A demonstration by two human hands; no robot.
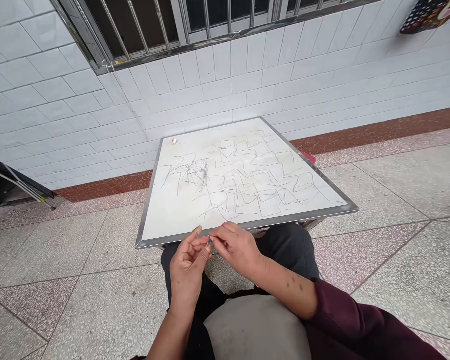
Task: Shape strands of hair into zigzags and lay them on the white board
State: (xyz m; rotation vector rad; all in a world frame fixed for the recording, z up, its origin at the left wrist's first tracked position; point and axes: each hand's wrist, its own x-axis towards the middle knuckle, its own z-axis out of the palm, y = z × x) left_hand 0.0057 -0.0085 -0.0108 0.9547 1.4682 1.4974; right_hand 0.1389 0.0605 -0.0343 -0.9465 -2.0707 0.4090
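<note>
Close together at the near edge of a white table (172, 215) are my two hands. My left hand (188, 262) pinches a thin wire between thumb and fingers. My right hand (240, 248) has thumb and forefinger closed on the same thin wire, its fingertips almost touching the left ones. Many thin dark wires, bent in zigzags, lie spread over the middle and right of the table. A denser tangle of straighter wires (197, 172) lies left of centre. The small white object (174, 142) with red marks sits at the far left corner.
The table has a grey metal rim (285, 220). Behind it stands a white tiled wall (217, 100) with a barred window above. My knees (288, 250) are under the near edge. Something red (309, 158) shows beyond the right edge, and a dark object (15, 185) stands at far left.
</note>
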